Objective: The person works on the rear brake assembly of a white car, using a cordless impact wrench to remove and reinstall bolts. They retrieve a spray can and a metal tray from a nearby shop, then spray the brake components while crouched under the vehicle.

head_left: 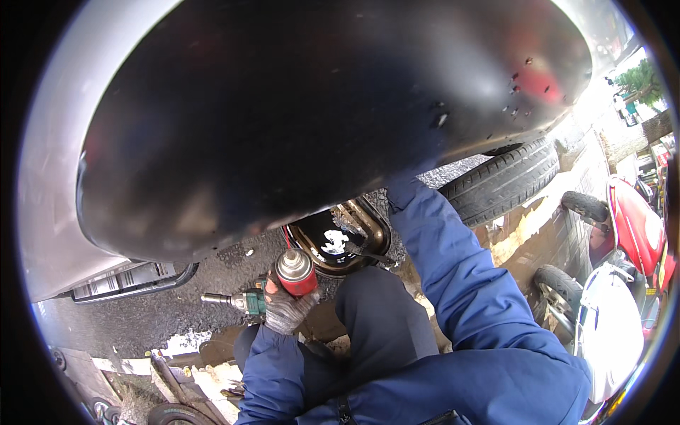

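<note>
A grey-gloved left hand [285, 312], my own, is wrapped round a red spray can [297, 282] with a metal top and a thin red straw. Just left of it a green power wrench [249, 302] with a long socket rests low by the ground. My right arm [453, 255], in a blue sleeve, reaches up behind the edge of a dark, glossy car panel [283, 134], which hides the hand. Between the arms a dark metal pan [386, 241] stands on the ground, with black liquid, a white patch and a brush-like tool [363, 252] in it.
A car tyre [506, 180] is at the right, beside sheets of cardboard [524, 223]. Farther right are a red scooter [635, 223] and a white one [609, 333]. Wooden boards [166, 379] and another tyre [177, 414] lie at the lower left. The panel hangs low over the work area.
</note>
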### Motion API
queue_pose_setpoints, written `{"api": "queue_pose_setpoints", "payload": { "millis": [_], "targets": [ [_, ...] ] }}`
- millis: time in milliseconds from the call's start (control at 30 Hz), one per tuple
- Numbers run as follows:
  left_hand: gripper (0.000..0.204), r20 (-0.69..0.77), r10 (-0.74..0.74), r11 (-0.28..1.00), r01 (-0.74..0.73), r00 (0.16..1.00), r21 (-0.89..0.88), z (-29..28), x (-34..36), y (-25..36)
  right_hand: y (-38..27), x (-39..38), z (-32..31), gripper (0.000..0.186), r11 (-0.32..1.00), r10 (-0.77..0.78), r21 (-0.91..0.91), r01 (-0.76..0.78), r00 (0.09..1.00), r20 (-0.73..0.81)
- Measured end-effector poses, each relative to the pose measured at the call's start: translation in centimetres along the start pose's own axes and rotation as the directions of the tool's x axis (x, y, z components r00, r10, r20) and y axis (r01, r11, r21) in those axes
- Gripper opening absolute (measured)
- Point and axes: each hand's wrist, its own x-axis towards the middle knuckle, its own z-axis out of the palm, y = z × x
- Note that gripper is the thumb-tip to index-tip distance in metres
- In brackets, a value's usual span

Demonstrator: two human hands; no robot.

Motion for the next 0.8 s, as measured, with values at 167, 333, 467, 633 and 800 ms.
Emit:
{"api": "queue_pose_setpoints", "payload": {
  "millis": [167, 333, 467, 633, 800],
  "targets": [
    [0.067, 0.002, -0.002, 1.000, 0.002, 1.000, -0.028, 0.6, 0.8, 0.4, 0.4, -0.6, 2.7, 0.043, 0.987, -0.085, -0.151, 0.057, 0.979, -0.184],
    [0.071, 0.028, -0.014, 0.973, 0.020, 1.000, -0.232, 1.8, 2.9, 1.3, -0.3, -1.7, 4.3, 0.043, 0.999, -0.036, -0.014, 0.034, 0.883, -0.469],
    [0.069, 0.009, 0.045, 0.941, -0.040, 0.999, -0.335, 2.2, 4.2, 1.5, -2.0, -4.1, 3.1, 0.039, 0.561, 0.383, 0.795, 0.230, 0.779, -0.496],
    [0.070, 0.076, 0.113, 0.956, -0.087, 0.991, -0.280, 1.6, 7.0, 1.3, -3.5, -7.1, 1.8, 0.043, 0.023, 0.619, 0.989, 0.145, 0.775, -0.128],
    [0.062, 0.072, 0.133, 0.957, -0.109, 0.988, -0.269, 1.7, 13.4, 0.5, -3.6, -5.9, 3.3, 0.045, 0.001, 0.688, 0.986, 0.169, 0.716, -0.123]
  ]
}}
